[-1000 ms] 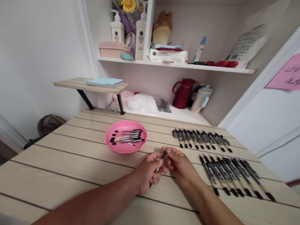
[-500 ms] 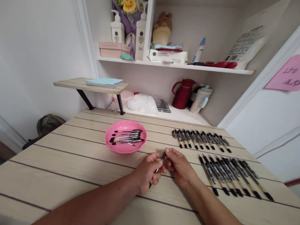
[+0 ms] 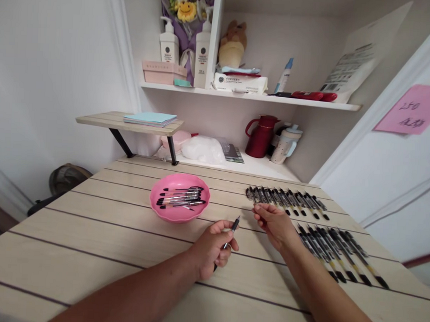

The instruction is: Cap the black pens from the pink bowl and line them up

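Observation:
My left hand [image 3: 214, 246] is closed around a pen [image 3: 235, 223], its metal tip pointing up and away from me. The pen's black end shows below the fingers. To the right, my right hand [image 3: 274, 225] is apart from the pen, thumb and fingers pinched together. Whatever small thing may be between those fingertips is too small to make out. Just beyond the right hand lies a row of pens [image 3: 299, 200], tips facing away. A second row of pens [image 3: 339, 254] is nearer to me, partly covered by my right wrist.
A pink bowl [image 3: 156, 208] with several pens in it stands left of centre. Behind it is a small raised shelf [image 3: 95, 119] bearing blue paper [image 3: 151, 117]. At the back stand a red jug [image 3: 261, 137] and a pale cup [image 3: 286, 145].
My right hand has drawn away from the pen, to the right and slightly up, uncovering the pen's tip. My left hand has stayed nearly in place, holding the pen.

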